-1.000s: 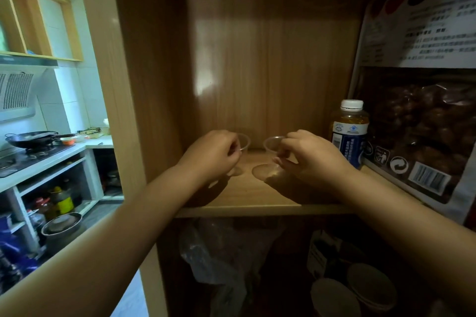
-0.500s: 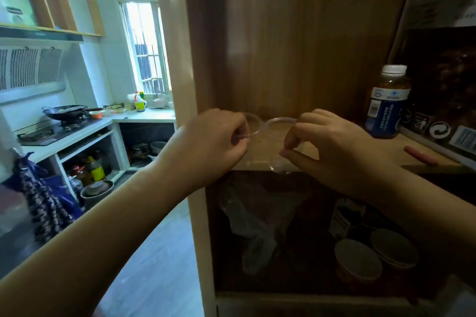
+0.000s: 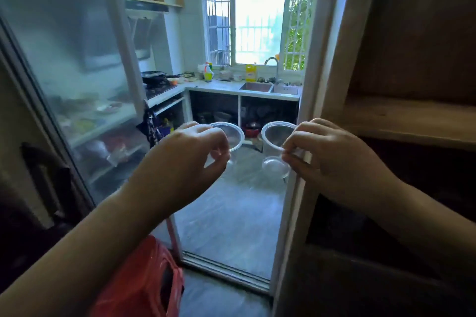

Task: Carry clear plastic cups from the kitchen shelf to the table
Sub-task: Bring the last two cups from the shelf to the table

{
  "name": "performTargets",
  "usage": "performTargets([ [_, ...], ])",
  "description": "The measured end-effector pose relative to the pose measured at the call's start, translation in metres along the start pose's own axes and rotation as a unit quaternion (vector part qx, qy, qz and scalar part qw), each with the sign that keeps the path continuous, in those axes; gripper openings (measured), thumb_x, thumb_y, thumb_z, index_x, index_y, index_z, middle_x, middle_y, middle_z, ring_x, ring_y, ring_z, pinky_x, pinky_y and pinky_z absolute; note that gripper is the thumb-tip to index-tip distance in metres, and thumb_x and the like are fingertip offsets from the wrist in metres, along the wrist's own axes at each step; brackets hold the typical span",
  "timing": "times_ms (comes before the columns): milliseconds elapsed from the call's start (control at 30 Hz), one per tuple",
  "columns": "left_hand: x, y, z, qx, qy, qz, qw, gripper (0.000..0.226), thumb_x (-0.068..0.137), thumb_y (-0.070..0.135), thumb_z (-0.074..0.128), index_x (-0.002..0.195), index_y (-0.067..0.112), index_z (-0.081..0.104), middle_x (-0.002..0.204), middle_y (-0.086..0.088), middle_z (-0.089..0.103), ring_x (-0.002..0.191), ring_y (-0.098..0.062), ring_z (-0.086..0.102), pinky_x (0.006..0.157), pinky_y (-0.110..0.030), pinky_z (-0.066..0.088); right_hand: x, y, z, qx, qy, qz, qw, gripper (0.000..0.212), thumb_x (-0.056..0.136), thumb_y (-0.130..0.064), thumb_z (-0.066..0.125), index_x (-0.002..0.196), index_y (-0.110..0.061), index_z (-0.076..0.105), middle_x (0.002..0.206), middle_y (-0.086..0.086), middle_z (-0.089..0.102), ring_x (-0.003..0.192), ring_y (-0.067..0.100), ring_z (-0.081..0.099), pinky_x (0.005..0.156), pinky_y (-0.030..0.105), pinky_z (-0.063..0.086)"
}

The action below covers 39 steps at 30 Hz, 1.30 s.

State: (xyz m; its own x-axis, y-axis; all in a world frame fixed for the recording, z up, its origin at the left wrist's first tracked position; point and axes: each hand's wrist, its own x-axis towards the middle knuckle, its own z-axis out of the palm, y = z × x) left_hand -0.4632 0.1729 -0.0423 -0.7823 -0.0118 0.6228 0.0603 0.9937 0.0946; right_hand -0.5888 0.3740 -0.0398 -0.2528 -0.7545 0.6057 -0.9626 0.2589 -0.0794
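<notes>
My left hand [image 3: 188, 159] pinches the rim of one clear plastic cup [image 3: 233, 136], held in the air at chest height. A second clear plastic cup [image 3: 274, 147] hangs from the fingers of my right hand [image 3: 332, 159], gripped at its rim, with its round base showing below. The two cups are a little apart, side by side, in front of the kitchen doorway. The wooden shelf [image 3: 412, 121] they stood on is off to the right. No table is in view.
A sliding glass door [image 3: 77, 85] stands on the left and a white door frame [image 3: 309, 100] on the right of the opening. Beyond lie the kitchen floor [image 3: 231, 208], a counter with a sink [image 3: 268, 87] and a stove. A red plastic bag [image 3: 144, 283] sits low at left.
Both hands lifted the cups off the shelf and drew them back. My view has swung left from the shelf toward the kitchen doorway.
</notes>
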Motion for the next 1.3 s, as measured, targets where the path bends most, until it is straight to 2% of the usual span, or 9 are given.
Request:
performTargets([
  [233,-0.114,-0.076,-0.081,0.055,-0.028,-0.111,0.992,0.007,0.079,0.02,0.064,0.077,0.015,0.06,0.075,0.0,0.061,0.077,-0.022,0.053,0.07,-0.04,0.044,0.056,-0.113,0.091,0.076,-0.015,-0.098,0.992,0.009,0.087,-0.022,0.06,0.082,-0.015,0.064,0.082,-0.004,0.062,0.082,0.019,0.055,0.07,0.038,0.049],
  [367,-0.186,-0.105,-0.132,0.087,-0.015,-0.196,0.977,0.007,0.079,0.02,0.065,0.078,0.014,0.061,0.074,0.001,0.061,0.076,-0.019,0.052,0.071,-0.031,0.039,0.089,-0.184,0.133,0.108,-0.034,-0.158,0.981,0.012,0.087,-0.023,0.059,0.082,-0.014,0.065,0.081,-0.002,0.063,0.082,0.022,0.057,0.072,0.034,0.048],
  [467,-0.236,-0.119,-0.165,0.119,0.002,-0.26,0.958,0.006,0.079,0.016,0.066,0.078,0.012,0.061,0.072,0.0,0.06,0.075,-0.018,0.051,0.069,-0.023,0.033,0.11,-0.238,0.159,0.148,-0.046,-0.202,0.967,0.008,0.085,-0.023,0.062,0.083,-0.017,0.066,0.082,-0.012,0.059,0.083,0.017,0.055,0.073,0.023,0.041],
  [600,-0.295,-0.137,-0.196,0.176,0.021,-0.344,0.922,0.005,0.082,0.019,0.062,0.078,0.016,0.059,0.074,0.006,0.058,0.079,-0.011,0.048,0.066,-0.022,0.035,0.134,-0.304,0.197,0.206,-0.075,-0.256,0.941,0.01,0.085,-0.026,0.061,0.087,-0.018,0.066,0.089,-0.008,0.063,0.09,0.019,0.057,0.074,0.034,0.049],
  [733,-0.344,-0.158,-0.214,0.21,0.028,-0.407,0.889,0.006,0.082,0.022,0.059,0.078,0.018,0.059,0.074,0.009,0.058,0.079,-0.008,0.047,0.063,-0.019,0.035,0.155,-0.362,0.239,0.242,-0.104,-0.306,0.915,0.019,0.085,-0.035,0.054,0.089,-0.02,0.064,0.092,-0.009,0.062,0.092,0.017,0.055,0.07,0.031,0.047],
  [867,-0.382,-0.19,-0.227,0.236,0.033,-0.452,0.86,0.008,0.082,0.021,0.059,0.075,0.019,0.057,0.072,0.01,0.056,0.078,-0.007,0.046,0.061,-0.025,0.041,0.178,-0.411,0.282,0.26,-0.124,-0.35,0.891,0.016,0.085,-0.035,0.055,0.089,-0.022,0.063,0.088,-0.013,0.06,0.089,0.009,0.05,0.065,0.016,0.033],
  [933,-0.396,-0.211,-0.232,0.245,0.033,-0.468,0.848,0.007,0.081,0.02,0.059,0.074,0.019,0.057,0.072,0.011,0.056,0.078,-0.007,0.046,0.061,-0.024,0.041,0.193,-0.431,0.305,0.26,-0.127,-0.369,0.883,0.011,0.086,-0.031,0.058,0.088,-0.022,0.063,0.087,-0.012,0.06,0.088,0.01,0.05,0.065,0.016,0.03],
  [1133,-0.416,-0.292,-0.245,0.261,0.02,-0.495,0.828,0.009,0.08,0.018,0.06,0.073,0.018,0.056,0.071,0.009,0.055,0.077,-0.011,0.048,0.064,-0.024,0.04,0.259,-0.471,0.375,0.293,-0.122,-0.404,0.858,0.011,0.086,-0.027,0.057,0.091,-0.02,0.064,0.09,-0.006,0.064,0.088,0.018,0.056,0.069,0.034,0.05],
  [1300,-0.424,-0.359,-0.243,0.26,0.045,-0.524,0.81,0.008,0.081,0.017,0.06,0.074,0.018,0.056,0.072,0.008,0.057,0.078,-0.011,0.047,0.066,-0.028,0.043,0.314,-0.495,0.427,0.31,-0.133,-0.413,0.846,0.01,0.084,-0.027,0.058,0.092,-0.024,0.062,0.092,-0.009,0.063,0.091,0.014,0.055,0.074,0.032,0.051],
])
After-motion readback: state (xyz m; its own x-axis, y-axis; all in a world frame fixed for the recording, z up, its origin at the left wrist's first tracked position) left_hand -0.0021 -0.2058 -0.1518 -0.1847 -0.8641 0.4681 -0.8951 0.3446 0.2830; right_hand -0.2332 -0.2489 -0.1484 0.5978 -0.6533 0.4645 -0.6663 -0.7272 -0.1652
